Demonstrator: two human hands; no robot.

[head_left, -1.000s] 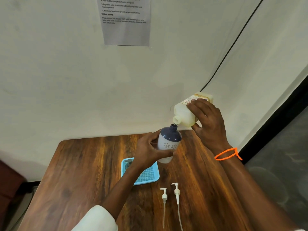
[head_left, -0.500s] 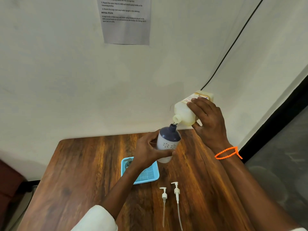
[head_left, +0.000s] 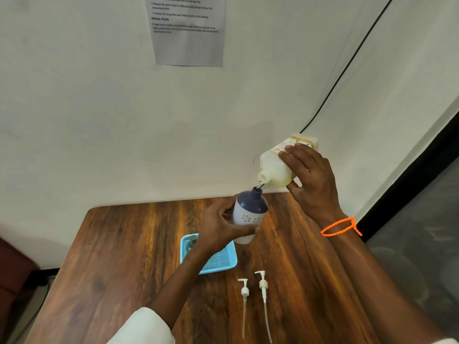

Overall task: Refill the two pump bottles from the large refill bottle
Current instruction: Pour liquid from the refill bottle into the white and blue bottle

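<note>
Refill bottle (head_left: 275,167) tipped in the right hand (head_left: 310,180), fingers wrapped round its body, spout just above the pump bottle (head_left: 249,212) clasped in the left hand (head_left: 218,227) over the table (head_left: 124,256). Looks light, squeezable, likely slippery; grip mid-body. One pump bottle visible, two pump heads (head_left: 253,289), one tray (head_left: 218,261).

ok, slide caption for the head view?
Right hand tips the refill bottle over the pump bottle held by the left hand; two pump heads wait on the table.
</note>
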